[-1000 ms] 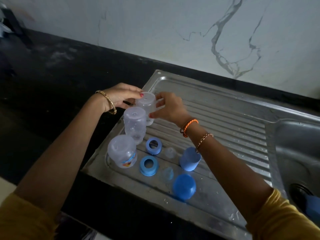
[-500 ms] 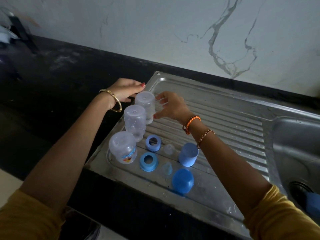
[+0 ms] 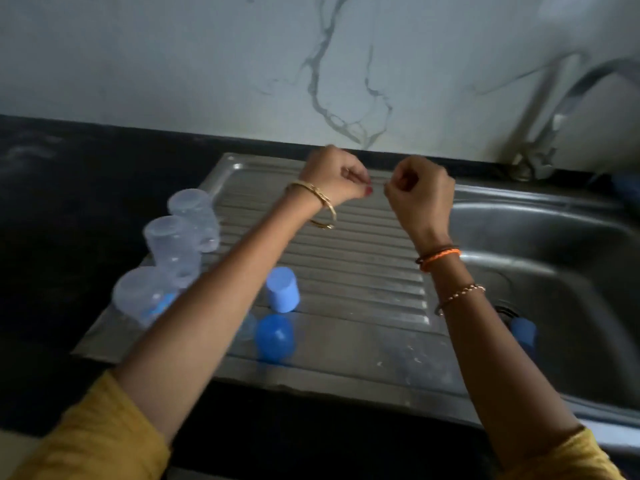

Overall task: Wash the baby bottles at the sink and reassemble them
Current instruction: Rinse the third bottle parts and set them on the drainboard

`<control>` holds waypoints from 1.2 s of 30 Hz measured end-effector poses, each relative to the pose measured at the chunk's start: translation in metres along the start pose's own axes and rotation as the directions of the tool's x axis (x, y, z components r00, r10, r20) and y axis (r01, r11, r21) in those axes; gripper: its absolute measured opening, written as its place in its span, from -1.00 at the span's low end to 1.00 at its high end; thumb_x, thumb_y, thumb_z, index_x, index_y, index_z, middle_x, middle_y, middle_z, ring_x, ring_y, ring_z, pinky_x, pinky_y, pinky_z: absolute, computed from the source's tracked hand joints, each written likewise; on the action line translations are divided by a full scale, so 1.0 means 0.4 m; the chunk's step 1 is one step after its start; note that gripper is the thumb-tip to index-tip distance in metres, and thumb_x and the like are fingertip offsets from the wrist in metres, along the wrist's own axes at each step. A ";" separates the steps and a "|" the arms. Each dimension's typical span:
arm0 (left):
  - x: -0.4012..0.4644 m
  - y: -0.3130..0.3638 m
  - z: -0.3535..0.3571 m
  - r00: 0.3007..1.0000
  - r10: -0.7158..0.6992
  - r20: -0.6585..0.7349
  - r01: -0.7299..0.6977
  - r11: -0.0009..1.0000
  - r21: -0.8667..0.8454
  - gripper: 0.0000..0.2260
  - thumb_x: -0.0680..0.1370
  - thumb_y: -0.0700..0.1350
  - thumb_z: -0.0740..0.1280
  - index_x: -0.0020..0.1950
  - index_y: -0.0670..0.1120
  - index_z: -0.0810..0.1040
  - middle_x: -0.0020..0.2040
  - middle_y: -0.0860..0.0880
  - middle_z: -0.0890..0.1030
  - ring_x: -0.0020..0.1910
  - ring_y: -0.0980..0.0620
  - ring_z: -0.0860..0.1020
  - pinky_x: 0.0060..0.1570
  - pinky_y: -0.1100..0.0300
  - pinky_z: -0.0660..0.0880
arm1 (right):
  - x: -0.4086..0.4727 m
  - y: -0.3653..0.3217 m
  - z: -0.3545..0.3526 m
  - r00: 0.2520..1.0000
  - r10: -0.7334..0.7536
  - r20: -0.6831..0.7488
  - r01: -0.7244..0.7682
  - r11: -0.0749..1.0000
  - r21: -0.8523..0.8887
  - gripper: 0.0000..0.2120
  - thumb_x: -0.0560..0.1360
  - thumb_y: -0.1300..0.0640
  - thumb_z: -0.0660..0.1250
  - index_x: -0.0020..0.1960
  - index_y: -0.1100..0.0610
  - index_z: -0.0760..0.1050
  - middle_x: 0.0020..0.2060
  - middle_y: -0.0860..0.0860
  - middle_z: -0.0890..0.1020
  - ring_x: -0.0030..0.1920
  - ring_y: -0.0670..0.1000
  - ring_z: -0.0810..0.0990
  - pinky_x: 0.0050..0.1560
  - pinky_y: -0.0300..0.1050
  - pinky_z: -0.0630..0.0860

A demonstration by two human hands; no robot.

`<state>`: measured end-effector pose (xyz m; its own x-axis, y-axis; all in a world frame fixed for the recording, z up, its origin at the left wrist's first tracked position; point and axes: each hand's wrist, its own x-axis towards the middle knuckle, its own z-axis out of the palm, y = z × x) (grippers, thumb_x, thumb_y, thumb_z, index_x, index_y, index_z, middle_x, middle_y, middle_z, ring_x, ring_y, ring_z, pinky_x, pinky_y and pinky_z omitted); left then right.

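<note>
Three clear baby bottles stand upside down in a row along the left edge of the steel drainboard (image 3: 363, 271): the far one (image 3: 194, 209), the middle one (image 3: 171, 244), the near one (image 3: 138, 296). Two blue caps (image 3: 282, 289) (image 3: 274, 337) sit near the front, with a clear nipple (image 3: 247, 327) beside my left forearm. My left hand (image 3: 334, 180) and my right hand (image 3: 420, 194) are raised close together above the back of the drainboard. Both have their fingers curled into fists and hold nothing that I can see. My left forearm hides the blue rings.
The sink basin (image 3: 554, 271) lies to the right, with a blue object (image 3: 523, 332) near its drain. A blurred faucet (image 3: 554, 116) rises at the back right. Dark countertop surrounds the sink; a marbled wall stands behind.
Both hands let go of the far bottle and moved right and up, curling into fists. The view swung right, so the basin and faucet now show.
</note>
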<state>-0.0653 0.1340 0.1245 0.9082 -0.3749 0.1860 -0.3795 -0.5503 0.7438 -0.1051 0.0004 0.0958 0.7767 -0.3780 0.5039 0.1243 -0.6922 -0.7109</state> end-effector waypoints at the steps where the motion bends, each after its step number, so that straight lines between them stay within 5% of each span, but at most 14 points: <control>1: -0.005 0.018 0.070 1.000 -0.017 0.017 0.017 1.000 -0.022 -0.81 0.35 -0.24 0.49 -0.05 -0.20 0.67 -0.25 -0.02 0.61 -0.44 0.37 0.48 -0.35 0.60 0.32 | -0.002 0.048 -0.042 0.999 0.033 -0.043 -0.035 0.998 -0.045 -0.92 0.32 0.29 0.32 -0.26 0.13 0.52 -0.40 -0.01 0.51 -0.30 0.05 0.48 -0.27 -0.14 0.28; 5: -0.057 0.068 0.347 0.989 -0.141 0.053 0.146 0.982 -0.122 -0.87 0.36 -0.36 0.41 -0.12 -0.25 0.66 -0.17 -0.20 0.67 -0.14 -0.08 0.63 -0.32 0.41 0.35 | -0.049 0.258 -0.197 0.949 0.266 -0.168 -0.300 0.927 -0.227 -0.90 0.37 0.29 0.30 -0.18 0.20 0.59 -0.22 0.19 0.65 -0.11 0.21 0.59 -0.18 -0.10 0.33; 7: -0.076 0.076 0.454 0.977 -0.201 0.064 0.208 0.967 -0.144 -0.83 0.36 -0.40 0.34 -0.11 -0.26 0.66 -0.15 -0.22 0.67 -0.09 -0.11 0.63 -0.35 0.45 0.33 | -0.081 0.355 -0.252 0.939 0.337 0.068 -0.305 0.907 -0.291 -0.87 0.36 0.33 0.34 -0.14 0.22 0.63 -0.19 0.20 0.66 -0.07 0.19 0.61 -0.19 -0.16 0.33; 8: -0.079 0.089 0.513 0.970 -0.225 0.089 0.236 0.960 -0.150 -0.80 0.37 -0.40 0.33 -0.07 -0.25 0.66 -0.10 -0.21 0.67 -0.05 -0.11 0.62 -0.31 0.45 0.35 | -0.090 0.409 -0.287 0.884 0.388 0.260 -0.287 0.890 -0.355 -0.83 0.36 0.32 0.38 -0.07 0.22 0.64 -0.14 0.20 0.66 -0.03 0.18 0.61 -0.15 -0.18 0.34; 10: -0.078 0.108 0.605 0.946 -0.263 0.187 0.285 0.953 -0.100 -0.69 0.38 -0.39 0.30 0.08 -0.21 0.62 0.07 -0.18 0.63 0.09 -0.08 0.57 -0.10 0.39 0.39 | -0.105 0.489 -0.337 0.629 0.487 0.606 -0.204 0.856 -0.475 -0.66 0.38 0.25 0.44 0.15 0.18 0.56 0.09 0.13 0.62 0.14 0.10 0.54 0.05 -0.22 0.35; 11: -0.074 0.112 0.640 0.930 -0.290 0.224 0.309 0.950 -0.053 -0.63 0.38 -0.38 0.29 0.16 -0.18 0.59 0.13 -0.16 0.61 0.14 -0.08 0.55 0.00 0.35 0.39 | -0.110 0.521 -0.352 0.514 0.510 0.690 -0.180 0.850 -0.494 -0.57 0.39 0.22 0.45 0.24 0.16 0.50 0.17 0.10 0.57 0.20 0.07 0.50 0.13 -0.25 0.32; 12: -0.068 0.111 0.665 0.920 -0.316 0.234 0.329 0.944 -0.021 -0.59 0.38 -0.37 0.28 0.20 -0.15 0.57 0.15 -0.15 0.60 0.15 -0.07 0.54 0.05 0.30 0.40 | -0.114 0.544 -0.358 0.489 0.512 0.706 -0.177 0.851 -0.495 -0.52 0.38 0.20 0.45 0.28 0.15 0.46 0.20 0.10 0.54 0.21 0.06 0.48 0.15 -0.27 0.30; 15: -0.039 0.111 0.733 0.919 -0.356 0.168 0.372 0.926 -0.073 -0.64 0.38 -0.39 0.30 0.12 -0.15 0.61 0.08 -0.13 0.63 0.10 -0.06 0.57 -0.05 0.36 0.38 | -0.102 0.589 -0.374 0.768 0.460 0.445 -0.270 0.863 -0.427 -0.61 0.38 0.25 0.40 0.19 0.17 0.48 0.01 0.14 0.56 0.11 0.14 0.51 0.05 -0.15 0.35; 17: -0.025 0.105 0.762 0.917 -0.378 0.130 0.389 0.918 -0.080 -0.66 0.38 -0.40 0.29 0.08 -0.15 0.63 0.06 -0.12 0.64 0.09 -0.06 0.57 -0.13 0.39 0.35 | -0.084 0.605 -0.372 0.852 0.397 0.340 -0.253 0.882 -0.397 -0.67 0.39 0.33 0.29 0.15 0.18 0.49 -0.07 0.14 0.59 0.06 0.17 0.54 0.01 -0.09 0.37; 19: -0.015 0.095 0.794 0.891 -0.408 0.200 0.412 0.911 0.026 -0.61 0.41 -0.36 0.30 0.21 -0.12 0.55 0.21 -0.12 0.56 0.20 -0.06 0.51 0.07 0.34 0.36 | -0.064 0.628 -0.372 0.739 0.366 0.567 -0.106 0.893 -0.438 -0.61 0.44 0.31 0.29 0.26 0.18 0.44 0.11 0.12 0.58 0.18 0.13 0.50 0.12 -0.15 0.32; 21: -0.017 0.074 0.816 0.829 -0.484 0.280 0.470 0.874 0.120 -0.52 0.44 -0.30 0.34 0.35 -0.08 0.43 0.33 -0.15 0.42 0.26 -0.10 0.45 0.22 0.24 0.35 | -0.066 0.657 -0.363 0.462 0.412 0.786 -0.006 0.887 -0.461 -0.44 0.45 0.24 0.37 0.41 0.22 0.28 0.37 0.13 0.38 0.36 0.10 0.33 0.26 -0.24 0.18; 22: -0.019 0.062 0.820 0.802 -0.514 0.303 0.493 0.857 0.148 -0.50 0.45 -0.29 0.34 0.38 -0.09 0.38 0.34 -0.17 0.38 0.28 -0.12 0.44 0.28 0.19 0.35 | -0.072 0.672 -0.356 0.398 0.435 0.808 -0.015 0.884 -0.468 -0.39 0.46 0.22 0.37 0.44 0.21 0.22 0.42 0.12 0.29 0.41 0.09 0.26 0.30 -0.25 0.13; 26: -0.012 0.032 0.822 0.817 -0.525 0.238 0.487 0.850 0.201 -0.54 0.46 -0.33 0.30 0.35 -0.17 0.39 0.31 -0.19 0.41 0.31 -0.12 0.40 0.32 0.17 0.30 | -0.070 0.740 -0.325 0.523 0.475 0.707 -0.152 0.869 -0.471 -0.46 0.49 0.25 0.30 0.43 0.22 0.24 0.42 0.15 0.30 0.41 0.11 0.27 0.34 -0.21 0.15; 36: 0.012 -0.004 0.860 0.848 -0.455 0.270 0.298 0.833 0.466 -0.58 0.51 -0.31 0.25 0.38 -0.16 0.35 0.36 -0.21 0.28 0.32 -0.20 0.33 0.35 0.06 0.24 | -0.101 0.773 -0.260 0.572 0.469 0.673 -0.222 0.878 -0.423 -0.58 0.45 0.23 0.31 0.30 0.21 0.42 0.23 0.17 0.51 0.24 0.13 0.46 0.21 -0.15 0.33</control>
<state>-0.1210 -0.1234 -0.0967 0.8954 -0.2694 -0.3544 -0.1276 -0.9180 0.3754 -0.1625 -0.2625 -0.0934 0.9183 -0.1270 -0.3749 -0.3242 -0.7846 -0.5285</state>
